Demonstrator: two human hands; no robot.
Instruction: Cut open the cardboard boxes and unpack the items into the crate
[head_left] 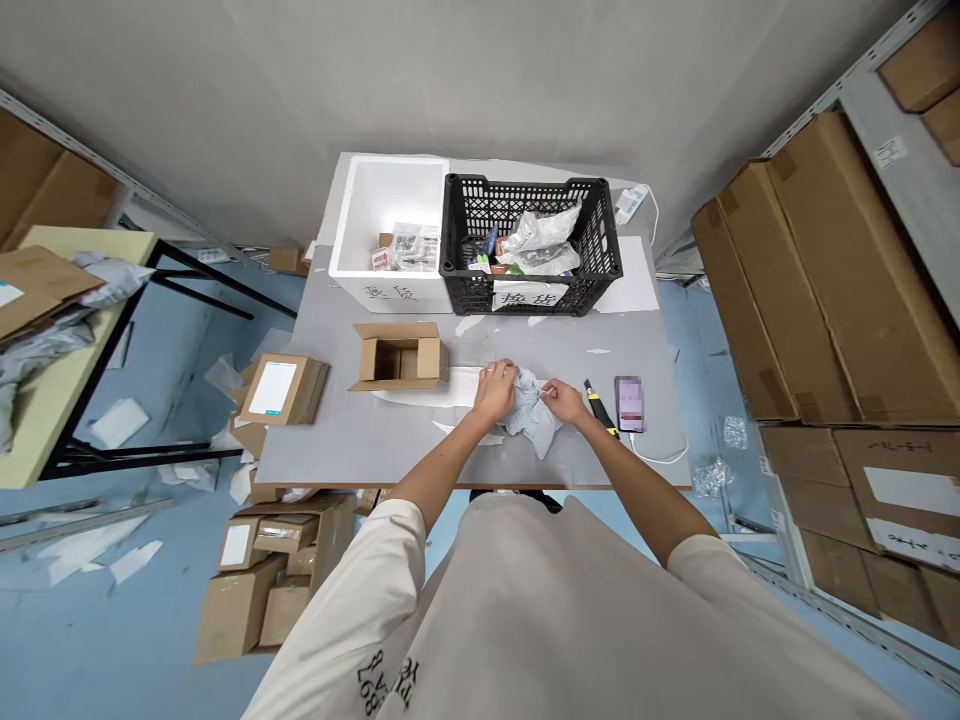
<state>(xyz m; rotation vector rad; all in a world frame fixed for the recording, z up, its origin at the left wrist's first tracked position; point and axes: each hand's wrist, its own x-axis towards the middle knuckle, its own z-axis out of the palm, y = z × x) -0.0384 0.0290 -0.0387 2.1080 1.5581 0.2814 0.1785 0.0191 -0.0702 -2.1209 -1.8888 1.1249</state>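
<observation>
A crumpled light grey plastic mailing bag (534,418) lies on the table between my hands. My left hand (495,390) is closed on its left side, fingers curled at the upper edge. At the bag's right side, my right hand (564,400) pinches a bit of the plastic. What the bag holds, if anything, is hidden. A box cutter (600,408) with a yellow and black handle lies just right of my right hand, beside a phone (630,404) with a lit screen. Left of my hands stands a cardboard box (401,372) with its flaps up.
Behind, a white foam box (349,235) holds small packs, and a black plastic crate (525,293) holds bagged items. A labelled carton (307,392) sits at the table's (360,445) left edge. A white cable (660,460) runs from the phone. Large cartons (802,270) stand at right.
</observation>
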